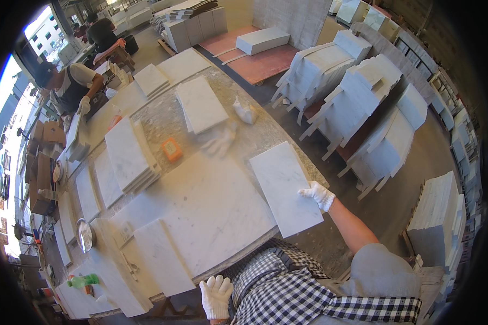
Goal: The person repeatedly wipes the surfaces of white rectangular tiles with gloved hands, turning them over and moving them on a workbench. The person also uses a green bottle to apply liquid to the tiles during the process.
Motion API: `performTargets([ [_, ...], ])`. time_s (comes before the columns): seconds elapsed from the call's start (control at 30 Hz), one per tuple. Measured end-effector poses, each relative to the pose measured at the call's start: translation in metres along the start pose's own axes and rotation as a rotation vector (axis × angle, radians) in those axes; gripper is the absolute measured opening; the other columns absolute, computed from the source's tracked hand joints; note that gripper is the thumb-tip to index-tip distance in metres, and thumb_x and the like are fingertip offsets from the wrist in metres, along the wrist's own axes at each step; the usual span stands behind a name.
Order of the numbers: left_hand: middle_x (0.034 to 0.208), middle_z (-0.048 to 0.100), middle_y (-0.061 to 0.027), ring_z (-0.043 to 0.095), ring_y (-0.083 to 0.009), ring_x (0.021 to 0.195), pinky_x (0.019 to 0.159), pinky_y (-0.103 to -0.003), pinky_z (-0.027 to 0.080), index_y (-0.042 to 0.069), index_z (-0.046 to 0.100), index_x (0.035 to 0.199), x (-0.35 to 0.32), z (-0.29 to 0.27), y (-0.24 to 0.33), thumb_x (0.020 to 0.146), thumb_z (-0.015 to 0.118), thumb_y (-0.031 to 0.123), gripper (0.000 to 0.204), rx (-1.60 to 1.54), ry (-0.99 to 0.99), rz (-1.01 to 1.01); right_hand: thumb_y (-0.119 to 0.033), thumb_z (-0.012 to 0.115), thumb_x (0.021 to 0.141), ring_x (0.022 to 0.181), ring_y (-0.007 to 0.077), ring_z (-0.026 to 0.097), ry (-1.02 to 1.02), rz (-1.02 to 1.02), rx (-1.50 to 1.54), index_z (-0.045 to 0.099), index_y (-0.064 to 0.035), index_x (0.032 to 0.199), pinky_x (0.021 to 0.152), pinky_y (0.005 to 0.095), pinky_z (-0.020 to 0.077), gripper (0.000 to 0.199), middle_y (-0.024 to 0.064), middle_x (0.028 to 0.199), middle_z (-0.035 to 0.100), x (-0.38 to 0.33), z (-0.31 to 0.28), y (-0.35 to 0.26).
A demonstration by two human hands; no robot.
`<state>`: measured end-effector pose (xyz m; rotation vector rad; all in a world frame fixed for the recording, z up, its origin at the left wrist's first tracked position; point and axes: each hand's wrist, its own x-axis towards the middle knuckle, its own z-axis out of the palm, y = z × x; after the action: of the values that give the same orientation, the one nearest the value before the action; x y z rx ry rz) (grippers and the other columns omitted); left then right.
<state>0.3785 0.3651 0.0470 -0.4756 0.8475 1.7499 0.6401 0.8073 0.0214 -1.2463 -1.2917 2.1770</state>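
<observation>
Leftmost, we see a co-worker (70, 86) in a cap bent over the far end of the long desk (162, 116), with cardboard boxes (40, 162) beside them. Nearer us on that side lie a green bottle (83, 280) and a round metal lid (84, 235) on the desk's edge. A stack of white marble tiles (129, 154) sits further in, just beside a small orange block (172, 149). Our left hand (216, 297), in a white glove, rests at the desk's near edge with its fingers spread open, holding nothing, close to a large marble slab (200, 211). To the right, our right hand (319, 195), also gloved, grips the right edge of a rectangular marble tile (284, 187), fingers closed on it; the tile lies tilted over the desk's right corner. Rightmost, bundles of marble slabs (358, 97) lean on the floor.
</observation>
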Motion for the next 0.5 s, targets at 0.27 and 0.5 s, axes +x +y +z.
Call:
performTargets([
  [0.27, 0.130, 0.060, -0.0200, 0.060, -0.0433, 0.119, 0.096, -0.053, 0.052, 0.002, 0.052, 0.128, 0.029, 0.050, 0.017, 0.104, 0.050, 0.053, 0.057, 0.235, 0.188, 0.025, -0.021, 0.077, 0.089, 0.087, 0.0208, 0.071, 0.095, 0.068, -0.372, 0.069, 0.0054, 0.112, 0.079, 0.0352, 0.0576, 0.036, 0.0125, 0.100, 0.074, 0.007, -0.029, -0.030],
  [0.5, 0.143, 0.054, -0.0267, 0.060, -0.0409, 0.123, 0.102, -0.046, 0.049, -0.003, 0.040, 0.147, 0.046, 0.072, 0.051, 0.104, 0.050, 0.051, 0.070, 0.415, 0.213, 0.098, -0.036, 0.073, 0.090, 0.043, 0.0215, 0.061, 0.363, 0.216, -1.195, 0.070, 0.0003, 0.071, 0.045, 0.0349, 0.0481, 0.041, 0.0115, 0.057, 0.063, -0.007, 0.034, -0.135],
])
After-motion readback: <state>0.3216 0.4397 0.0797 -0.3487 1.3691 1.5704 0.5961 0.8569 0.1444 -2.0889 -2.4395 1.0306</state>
